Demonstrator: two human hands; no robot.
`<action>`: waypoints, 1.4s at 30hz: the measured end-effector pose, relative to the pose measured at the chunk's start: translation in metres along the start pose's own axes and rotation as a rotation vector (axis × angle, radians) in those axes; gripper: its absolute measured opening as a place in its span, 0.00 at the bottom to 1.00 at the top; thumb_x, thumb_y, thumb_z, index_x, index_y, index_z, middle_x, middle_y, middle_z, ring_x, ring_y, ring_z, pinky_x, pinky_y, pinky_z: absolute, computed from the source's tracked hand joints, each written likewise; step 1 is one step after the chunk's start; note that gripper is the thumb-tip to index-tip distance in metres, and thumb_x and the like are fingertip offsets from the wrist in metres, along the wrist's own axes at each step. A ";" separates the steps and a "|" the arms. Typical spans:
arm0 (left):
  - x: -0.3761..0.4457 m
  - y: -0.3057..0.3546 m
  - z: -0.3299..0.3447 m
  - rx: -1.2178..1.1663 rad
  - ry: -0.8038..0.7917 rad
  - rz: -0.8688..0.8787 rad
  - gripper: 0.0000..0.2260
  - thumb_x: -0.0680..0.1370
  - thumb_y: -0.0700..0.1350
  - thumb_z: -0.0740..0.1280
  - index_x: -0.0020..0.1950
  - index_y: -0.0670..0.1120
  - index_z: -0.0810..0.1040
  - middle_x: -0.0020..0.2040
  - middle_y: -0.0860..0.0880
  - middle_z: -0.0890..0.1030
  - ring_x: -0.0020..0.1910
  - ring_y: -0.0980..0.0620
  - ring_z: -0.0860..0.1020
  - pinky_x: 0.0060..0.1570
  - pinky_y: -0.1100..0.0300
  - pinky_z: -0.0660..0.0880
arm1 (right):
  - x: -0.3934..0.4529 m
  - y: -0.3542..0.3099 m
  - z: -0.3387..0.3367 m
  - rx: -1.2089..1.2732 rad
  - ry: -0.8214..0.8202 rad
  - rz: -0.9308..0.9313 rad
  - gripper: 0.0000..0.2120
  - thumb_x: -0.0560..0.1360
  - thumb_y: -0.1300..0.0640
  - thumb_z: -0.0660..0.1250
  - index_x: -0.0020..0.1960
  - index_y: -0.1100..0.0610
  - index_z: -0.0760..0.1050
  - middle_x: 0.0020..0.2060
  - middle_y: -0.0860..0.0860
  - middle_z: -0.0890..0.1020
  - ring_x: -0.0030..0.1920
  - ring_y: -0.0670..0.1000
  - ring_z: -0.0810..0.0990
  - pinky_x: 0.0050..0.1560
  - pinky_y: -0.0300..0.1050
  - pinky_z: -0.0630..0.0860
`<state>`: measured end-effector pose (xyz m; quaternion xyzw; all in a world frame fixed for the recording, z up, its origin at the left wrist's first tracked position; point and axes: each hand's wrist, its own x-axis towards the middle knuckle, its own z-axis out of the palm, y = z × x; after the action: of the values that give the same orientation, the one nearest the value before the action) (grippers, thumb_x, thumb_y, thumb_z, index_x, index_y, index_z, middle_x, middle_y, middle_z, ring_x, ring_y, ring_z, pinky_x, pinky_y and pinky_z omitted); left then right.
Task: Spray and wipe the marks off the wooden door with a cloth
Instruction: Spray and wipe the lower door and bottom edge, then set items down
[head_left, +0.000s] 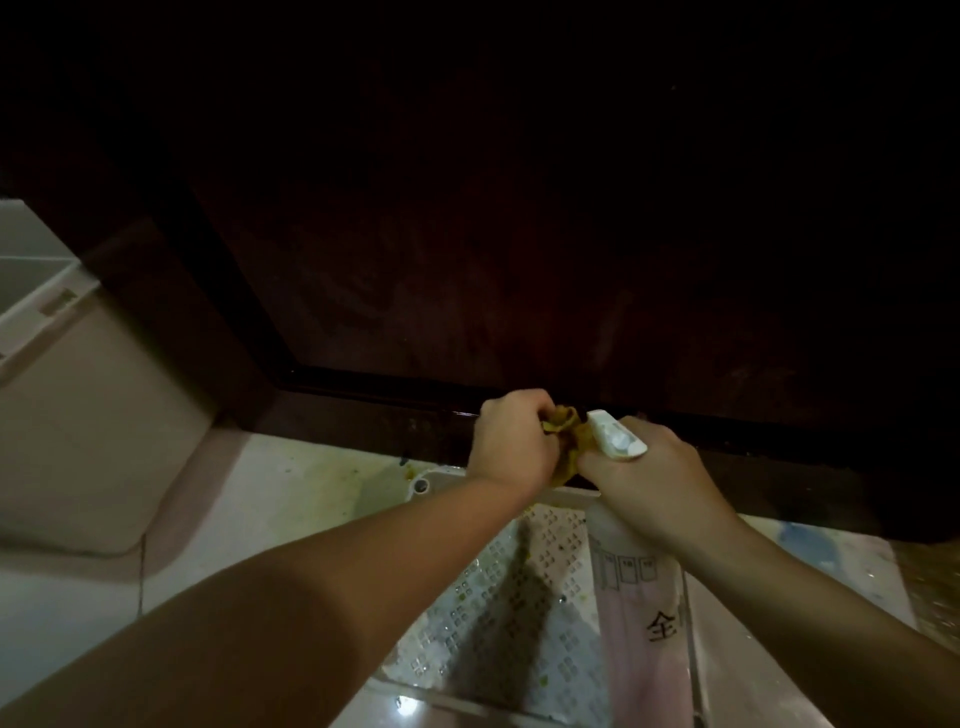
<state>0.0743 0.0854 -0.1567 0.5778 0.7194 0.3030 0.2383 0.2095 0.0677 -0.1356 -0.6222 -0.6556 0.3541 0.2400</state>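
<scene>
Low at the foot of the wooden door (519, 234), our hands meet just in front of the bottom edge. Left hand (511, 447) is fisted around the yellow cloth (563, 434), bunched into a tight wad. Right hand (654, 483) grips the neck of the spray bottle (636, 587), white nozzle (615, 435) touching the cloth; its fingertips seem to pinch the cloth too, hard to tell for sure. Bottle body hangs down over a patterned tray or grate (498, 623) on the tiled floor (291, 509).

Door is very dark; faint pale smears show on the lower panel, so we judge marks remain.

Risks from here:
- Nozzle aimed into the cloth, not the door: a trigger pull would soak the wad and miss the marks.
- Wadded cloth gives a small contact patch, so it may smear.
- Right hand doing double duty could let the bottle slip.
- Floor looks wet and stained; drips add to that.
</scene>
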 end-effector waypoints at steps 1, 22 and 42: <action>-0.001 -0.002 -0.002 0.007 -0.015 -0.010 0.11 0.72 0.42 0.71 0.35 0.53 0.73 0.33 0.55 0.75 0.33 0.56 0.74 0.33 0.62 0.74 | -0.001 0.000 -0.003 -0.009 0.008 -0.001 0.11 0.71 0.51 0.67 0.34 0.52 0.70 0.32 0.50 0.75 0.35 0.51 0.74 0.32 0.45 0.65; 0.007 -0.020 -0.041 -0.266 0.199 -0.319 0.07 0.77 0.47 0.67 0.49 0.49 0.70 0.42 0.51 0.76 0.38 0.56 0.74 0.29 0.63 0.67 | -0.015 -0.009 -0.022 -0.365 0.086 -0.185 0.14 0.72 0.49 0.63 0.30 0.51 0.67 0.25 0.46 0.72 0.26 0.48 0.71 0.28 0.41 0.61; -0.002 0.003 -0.016 -0.177 0.180 -0.307 0.06 0.75 0.47 0.72 0.47 0.47 0.77 0.46 0.47 0.80 0.40 0.52 0.78 0.32 0.63 0.73 | -0.019 0.027 -0.019 -0.618 0.126 -0.308 0.10 0.75 0.47 0.61 0.38 0.47 0.63 0.32 0.44 0.72 0.32 0.49 0.73 0.31 0.44 0.67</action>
<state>0.0656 0.0817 -0.1436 0.4088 0.7880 0.3757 0.2661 0.2436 0.0510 -0.1421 -0.5799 -0.8019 0.0593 0.1311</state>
